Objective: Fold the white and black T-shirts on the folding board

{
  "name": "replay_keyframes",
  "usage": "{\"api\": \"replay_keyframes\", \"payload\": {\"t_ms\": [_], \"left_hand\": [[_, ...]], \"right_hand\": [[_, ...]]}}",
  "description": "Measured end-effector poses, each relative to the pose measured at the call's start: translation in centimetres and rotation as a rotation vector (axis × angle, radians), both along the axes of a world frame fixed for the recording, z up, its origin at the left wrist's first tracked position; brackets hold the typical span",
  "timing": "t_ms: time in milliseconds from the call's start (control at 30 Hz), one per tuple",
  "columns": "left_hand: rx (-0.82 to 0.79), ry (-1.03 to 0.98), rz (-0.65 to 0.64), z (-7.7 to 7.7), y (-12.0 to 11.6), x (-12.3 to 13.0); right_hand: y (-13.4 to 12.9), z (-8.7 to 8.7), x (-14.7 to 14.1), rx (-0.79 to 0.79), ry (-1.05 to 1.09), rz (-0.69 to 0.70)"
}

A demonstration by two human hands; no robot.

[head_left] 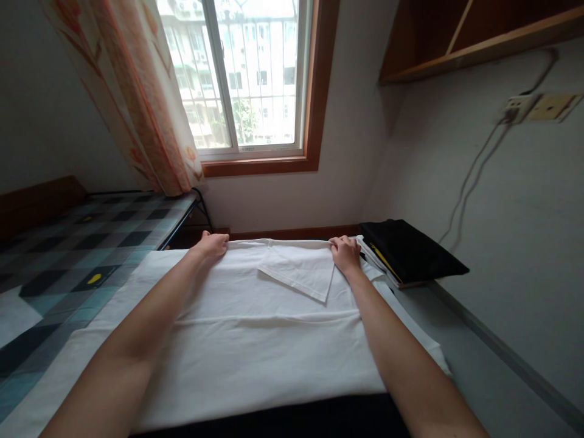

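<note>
A large white cloth [274, 350] lies spread in front of me, with a crease running across its middle and a corner flap folded over near the far side. At its far edge, my left hand [213, 245] is closed on the fabric, fingers curled over the border. My right hand [345, 252] grips the same edge farther right, beside the triangular flap [303, 274]. Both arms reach forward over the cloth. The fingertips are partly hidden behind the edge.
A checkered bed [114, 243] with a piece of white material [16, 313] is on the left. Black folded fabric [410, 252] sits on a stack at the right. Behind are a curtain [132, 91] and a window [260, 79]; a cord hangs from the wall socket [517, 109].
</note>
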State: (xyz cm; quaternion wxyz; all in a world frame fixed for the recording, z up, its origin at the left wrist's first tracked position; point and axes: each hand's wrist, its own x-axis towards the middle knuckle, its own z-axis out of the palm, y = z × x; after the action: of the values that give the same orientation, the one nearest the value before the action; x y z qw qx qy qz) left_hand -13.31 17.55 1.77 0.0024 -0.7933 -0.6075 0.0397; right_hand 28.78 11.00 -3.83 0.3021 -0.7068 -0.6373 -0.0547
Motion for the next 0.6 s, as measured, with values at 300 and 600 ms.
{"api": "replay_keyframes", "payload": {"t_ms": [300, 600], "left_hand": [[-0.024, 0.156, 0.17, 1.4, -0.8, -8.5], [-0.005, 0.285, 0.248, 4.0, -3.5, -14.5]], "right_hand": [[-0.2, 0.0, 0.0, 0.015, 0.001, 0.001], [-0.2, 0.0, 0.1, 0.015, -0.007, -0.003]]}}
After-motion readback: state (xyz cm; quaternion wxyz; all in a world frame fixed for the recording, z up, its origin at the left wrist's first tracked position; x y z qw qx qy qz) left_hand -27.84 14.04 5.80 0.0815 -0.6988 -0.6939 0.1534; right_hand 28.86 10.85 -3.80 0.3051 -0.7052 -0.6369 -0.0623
